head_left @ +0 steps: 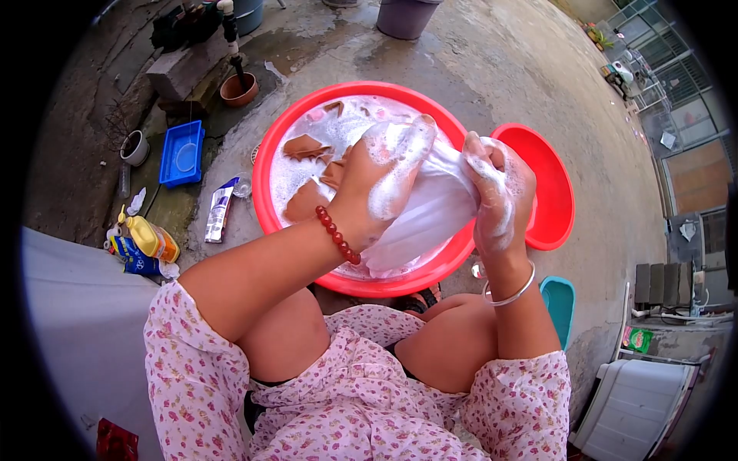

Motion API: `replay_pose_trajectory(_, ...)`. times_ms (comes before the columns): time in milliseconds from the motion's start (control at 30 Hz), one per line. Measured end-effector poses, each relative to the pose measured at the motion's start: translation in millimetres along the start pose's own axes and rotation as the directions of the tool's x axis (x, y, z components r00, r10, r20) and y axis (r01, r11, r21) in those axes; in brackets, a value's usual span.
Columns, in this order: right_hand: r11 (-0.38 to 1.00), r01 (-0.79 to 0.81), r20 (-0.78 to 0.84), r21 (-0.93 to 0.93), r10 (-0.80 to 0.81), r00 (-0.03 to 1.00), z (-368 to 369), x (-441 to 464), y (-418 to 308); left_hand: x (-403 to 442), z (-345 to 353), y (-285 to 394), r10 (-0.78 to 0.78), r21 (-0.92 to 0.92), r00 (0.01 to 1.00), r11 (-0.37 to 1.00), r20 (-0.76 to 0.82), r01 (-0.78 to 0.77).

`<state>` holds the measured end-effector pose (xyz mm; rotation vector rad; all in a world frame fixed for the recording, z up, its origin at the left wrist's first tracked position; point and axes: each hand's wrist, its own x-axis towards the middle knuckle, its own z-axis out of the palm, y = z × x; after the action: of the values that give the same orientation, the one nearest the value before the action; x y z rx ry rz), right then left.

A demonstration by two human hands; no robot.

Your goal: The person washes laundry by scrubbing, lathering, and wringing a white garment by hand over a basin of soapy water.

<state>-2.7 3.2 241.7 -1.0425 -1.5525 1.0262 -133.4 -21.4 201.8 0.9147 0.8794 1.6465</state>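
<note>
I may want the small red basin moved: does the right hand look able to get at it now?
Probably yes: the right hand is near the small red basin with nothing visible blocking the way, though it may need to release the white cloth first.

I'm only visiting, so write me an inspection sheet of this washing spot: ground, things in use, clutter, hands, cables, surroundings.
Surface: concrete ground, with darker, damp-looking patches.
Job's things: white cloth held over the large red basin; brown items lie among suds.
Clutter: blue tray, packet and yellow bottle to the left; smaller red basin and teal basin to the right.
Grip: left hand and right hand, both sudsy, closed on the white cloth.
Cables: nothing seen clearly.
Surroundings: purple bucket beyond the large basin; terracotta pot and grey block at upper left.
</note>
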Motion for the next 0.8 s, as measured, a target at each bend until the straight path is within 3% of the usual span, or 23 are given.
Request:
replay_pose_trajectory(100, 0.990, 0.110, 0.016, -0.087, -0.109, 0.994, 9.8, -7.6, -4.5, -0.1, 1.6, -3.3, -0.063, -0.082, 0.998, 0.995, -0.007, 0.062)
replay_pose_trajectory(167, 0.880, 0.351, 0.081, -0.321, -0.344, 0.936, 17.2, -15.5, -6.7, -5.5, 3.9, 4.5, -0.163, -0.125, 0.985, 0.978, 0.054, 0.168)
replay_pose_trajectory(200, 0.880, 0.350, 0.082, -0.321, -0.343, 0.936, 17.3, -15.5, -4.7, -7.3, 1.4, 0.5, -0.163, -0.126, 0.985, 0.978, 0.053, 0.169)
replay_pose_trajectory(267, 0.769, 0.512, 0.131, -0.382, -0.503, 0.854, 15.6, -14.6, 1.2, -11.2, -4.5, -7.5, -0.183, -0.379, 0.948, 0.884, 0.261, 0.275)
replay_pose_trajectory(300, 0.702, 0.522, 0.116, -0.484, -0.540, 0.834, 15.1, -12.5, -2.9, -5.3, -0.5, -5.6, -0.379, -0.373, 0.908, 0.827, 0.180, 0.420)
replay_pose_trajectory(400, 0.622, 0.632, 0.142, -0.463, -0.651, 0.745, 18.2, -12.0, -7.2, -4.8, -2.2, -1.2, -0.337, -0.348, 0.917, 0.851, 0.214, 0.394)
replay_pose_trajectory(467, 0.605, 0.652, 0.176, -0.457, -0.657, 0.733, 20.6, -16.8, -5.7, -5.4, -9.5, -7.8, -0.275, -0.329, 0.915, 0.870, 0.295, 0.367)
replay_pose_trajectory(533, 0.523, 0.637, 0.219, -0.566, -0.650, 0.728, 23.1, -15.4, -1.7, -11.6, -4.9, -11.3, -0.286, -0.212, 0.922, 0.915, 0.262, 0.344)
replay_pose_trajectory(567, 0.621, 0.542, 0.092, -0.566, -0.606, 0.790, 21.7, -4.2, 6.4, -15.4, 5.1, -5.7, -0.311, -0.191, 0.945, 0.926, 0.102, 0.325)
replay_pose_trajectory(667, 0.623, 0.473, 0.060, -0.623, -0.565, 0.823, 18.4, 2.2, 5.2, -18.7, 7.9, -12.5, -0.210, -0.166, 0.971, 0.960, 0.113, 0.227)
replay_pose_trajectory(700, 0.552, 0.557, 0.122, -0.621, -0.633, 0.764, 25.4, -4.2, 3.4, -16.9, 7.4, -6.9, -0.202, -0.167, 0.973, 0.961, 0.108, 0.218)
replay_pose_trajectory(767, 0.502, 0.626, 0.201, -0.598, -0.662, 0.722, 39.4, -20.9, -6.4, -14.8, 6.5, 5.3, -0.406, -0.298, 0.914, 0.875, -0.023, 0.381)
replay_pose_trajectory(800, 0.516, 0.642, 0.205, -0.566, -0.667, 0.717, 41.6, -24.2, -6.2, -17.7, 8.1, 7.4, -0.410, -0.298, 0.912, 0.873, -0.026, 0.385)
